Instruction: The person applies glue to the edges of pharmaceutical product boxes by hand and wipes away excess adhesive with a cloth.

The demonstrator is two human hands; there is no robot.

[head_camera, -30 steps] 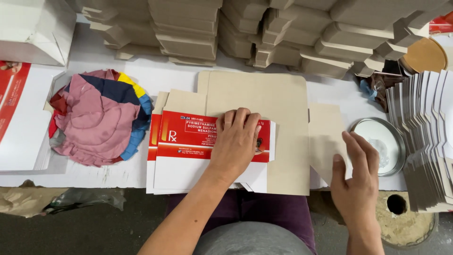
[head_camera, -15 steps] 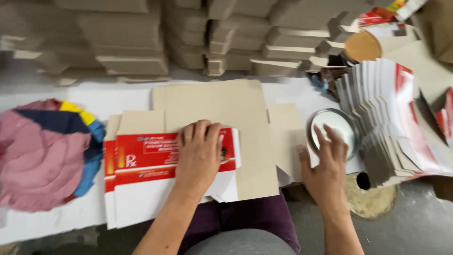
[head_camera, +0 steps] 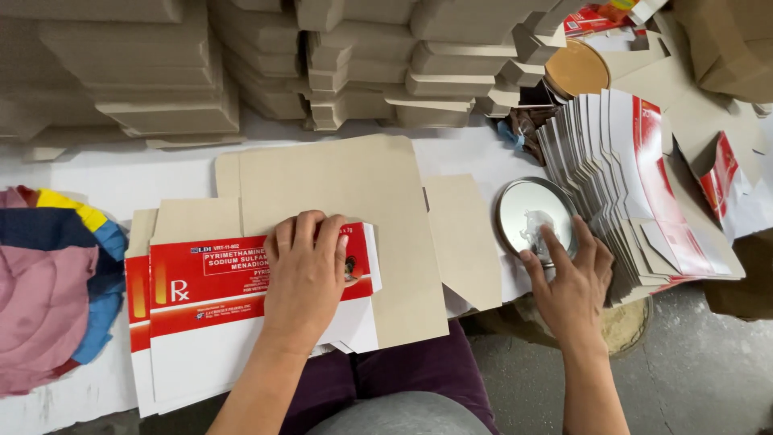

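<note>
Left hand [head_camera: 307, 278] is laid flat, palm down and fingers spread, on a red-and-white flattened carton [head_camera: 241, 310]; nothing is gripped, the carton is only pressed against the white table [head_camera: 153, 177]. The carton sits at the near table edge, on top of a larger plain brown carton blank [head_camera: 354, 209] that is spread printed side down. Right hand [head_camera: 570, 282] is open, with fingertips [head_camera: 550, 239] resting in a shallow round metal dish [head_camera: 533, 216] holding a whitish smear, possibly paste; nothing is clasped. The dish sits just right of the brown blank's side flap and just left of a fanned stack of flat cartons [head_camera: 624, 189], grey backs up with red print on the outermost ones. A heap of cloth rags [head_camera: 52, 282] in pink, navy, blue and yellow is seen at the left, cut off by the frame edge. Stacks of folded brown boxes [head_camera: 322, 64] are lined along the far side of the table, tops cut off. A round brown lid [head_camera: 576, 71] is seen behind the fanned stack. More red-and-white cartons [head_camera: 721, 173] are strewn at the far right, partly out of frame. The carton's middle is covered by the left hand. The dish's lower rim is hidden by the right hand. Purple trousers [head_camera: 419, 374] are visible below the table edge.
</note>
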